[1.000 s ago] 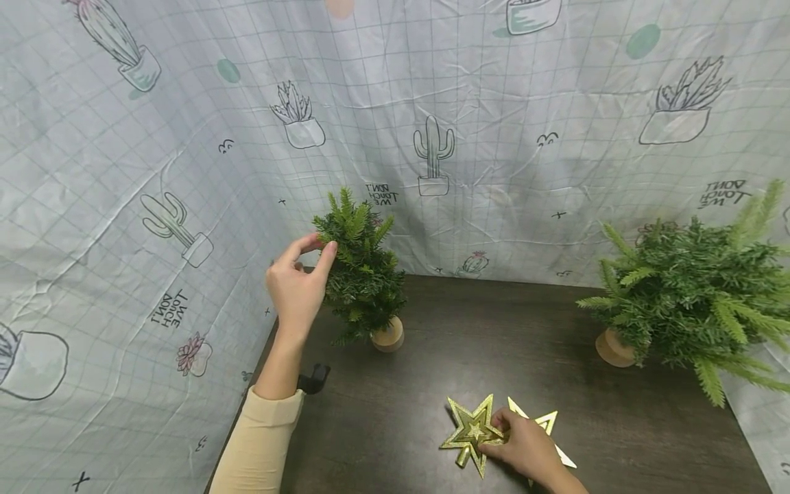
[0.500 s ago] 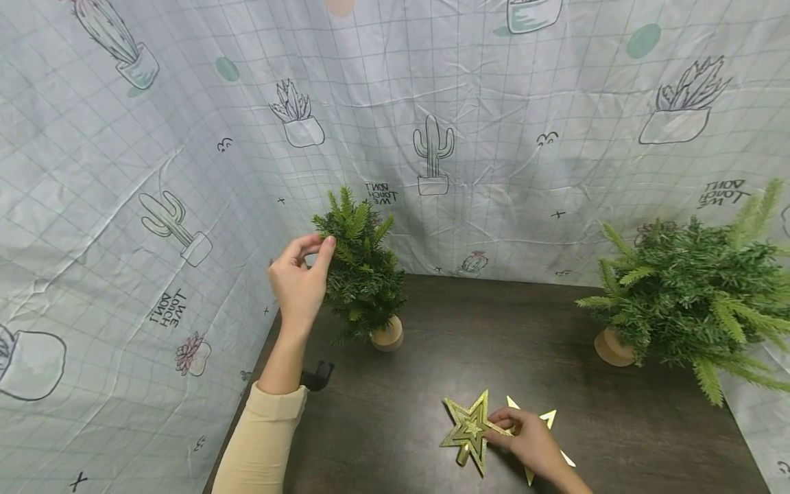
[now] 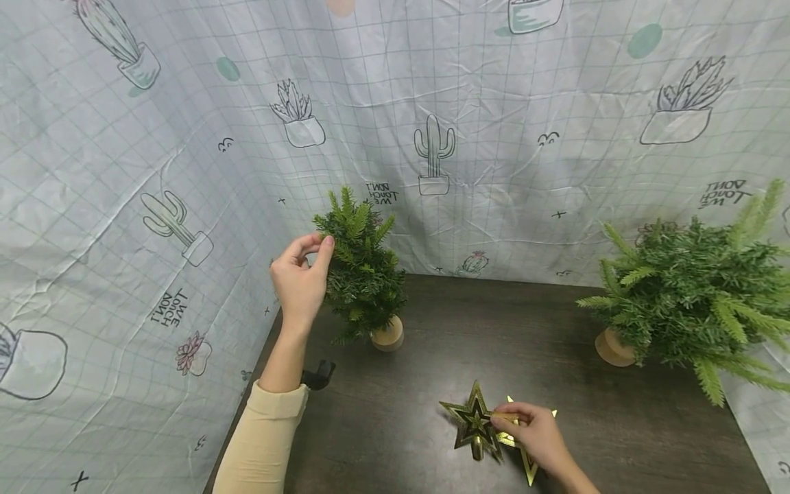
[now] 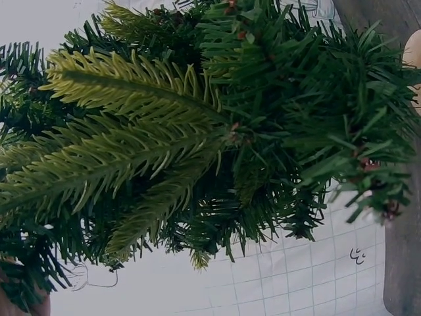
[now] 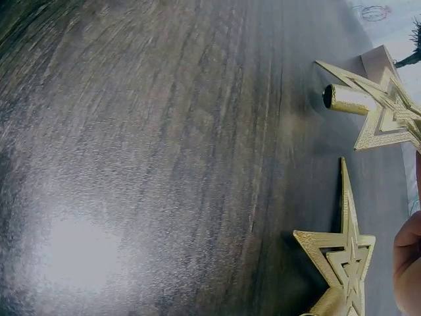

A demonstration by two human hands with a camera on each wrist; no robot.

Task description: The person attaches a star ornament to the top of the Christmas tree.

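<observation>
we are looking down at a dark wood-grain table (image 3: 592, 357) boxed in by a wrinkled cactus-print cloth (image 3: 494, 137) hanging along its back and left edges, so the open room is lying in the middle, between the two trees. our left hand (image 3: 300, 278) is reaching up at the far left corner, fingertips pinching a sprig near the top of the small green tree (image 3: 361, 264), which is standing upright on a pale wooden stub right against the cloth. our right hand (image 3: 533, 432) is hovering low near the front edge, thumb and fingers pinching one point of a gold star topper (image 3: 475, 422) and tipping it up on edge off the table. a second gold star (image 3: 531, 463) is lying flat just behind it, mostly covered by that hand (only a few points are showing). from the right wrist both stars are showing ridged, nested outlines and a short tube socket (image 5: 348, 99). a bushier tree (image 3: 691, 295) is leaning at the right, its branches cut off by the frame edge. a small black object (image 3: 317, 376) beside the left forearm is too small to make out. the left wrist view is filling with plastic needles, light and dark.
</observation>
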